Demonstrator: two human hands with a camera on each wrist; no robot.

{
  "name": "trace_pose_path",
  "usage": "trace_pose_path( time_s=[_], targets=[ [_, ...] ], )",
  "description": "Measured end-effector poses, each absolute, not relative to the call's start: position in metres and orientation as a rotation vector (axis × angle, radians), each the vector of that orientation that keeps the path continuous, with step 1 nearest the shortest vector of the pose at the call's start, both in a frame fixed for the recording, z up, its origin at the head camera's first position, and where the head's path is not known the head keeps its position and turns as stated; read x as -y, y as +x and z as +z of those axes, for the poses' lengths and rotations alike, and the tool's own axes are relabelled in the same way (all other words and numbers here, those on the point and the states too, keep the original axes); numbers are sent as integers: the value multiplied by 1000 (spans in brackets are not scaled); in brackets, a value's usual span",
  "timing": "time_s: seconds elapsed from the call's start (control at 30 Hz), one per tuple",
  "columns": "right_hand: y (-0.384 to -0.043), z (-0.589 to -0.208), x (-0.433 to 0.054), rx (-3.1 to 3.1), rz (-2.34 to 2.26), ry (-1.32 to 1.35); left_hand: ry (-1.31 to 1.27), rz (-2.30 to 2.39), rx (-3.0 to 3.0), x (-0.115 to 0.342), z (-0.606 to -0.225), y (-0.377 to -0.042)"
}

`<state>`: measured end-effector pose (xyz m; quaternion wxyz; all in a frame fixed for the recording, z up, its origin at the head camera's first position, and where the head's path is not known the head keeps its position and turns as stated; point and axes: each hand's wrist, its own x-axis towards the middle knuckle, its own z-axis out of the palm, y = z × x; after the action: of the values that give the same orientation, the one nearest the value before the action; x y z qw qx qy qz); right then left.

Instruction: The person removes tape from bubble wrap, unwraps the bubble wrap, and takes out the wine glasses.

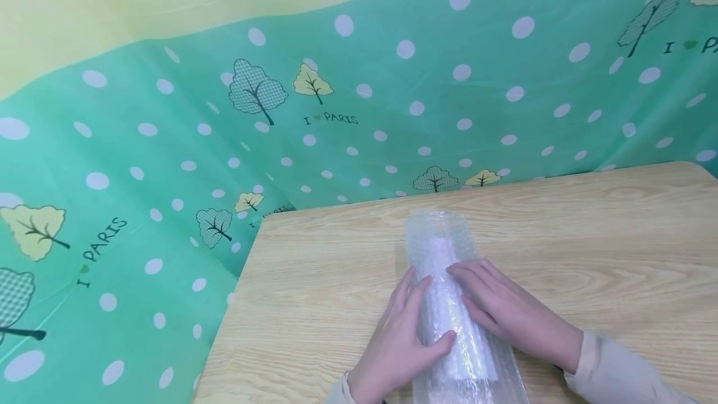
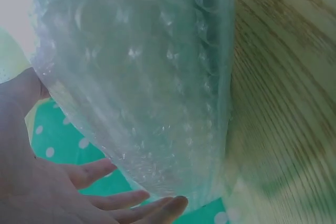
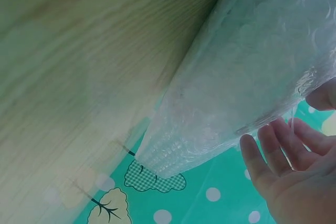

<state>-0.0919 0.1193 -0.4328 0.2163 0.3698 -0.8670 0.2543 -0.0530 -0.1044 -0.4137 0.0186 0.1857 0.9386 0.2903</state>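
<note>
A long bundle of clear bubble wrap [image 1: 468, 354], with something whitish inside, lies lengthwise on the wooden table. Its far end is flat and thinner. My left hand [image 1: 395, 341] rests along the left side, fingers spread and thumb on top. From the right, my right hand [image 1: 499, 304] touches the upper surface with slightly bent fingertips. In the left wrist view, loosely extended fingers [image 2: 123, 200] lie against the edge of the wrap [image 2: 142, 72]. The right wrist view has the fingertips [image 3: 252, 145] right at the wrap's edge [image 3: 236, 77]. What is wrapped inside is blurred by the bubbles.
The light wood table [image 1: 314, 279] extends to both sides of the bundle, its left edge slanting toward the near side. Behind and to the left hangs a green dotted cloth [image 1: 381, 98] printed with trees, meeting the table's back edge.
</note>
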Motion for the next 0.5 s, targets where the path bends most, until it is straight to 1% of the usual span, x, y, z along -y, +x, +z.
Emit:
trace_pose_path(
  time_s=[0.5],
  targets=[
    [-90, -432, -121, 2476, 712, 949, 504, 933, -2872, 111, -406, -53]
  ],
)
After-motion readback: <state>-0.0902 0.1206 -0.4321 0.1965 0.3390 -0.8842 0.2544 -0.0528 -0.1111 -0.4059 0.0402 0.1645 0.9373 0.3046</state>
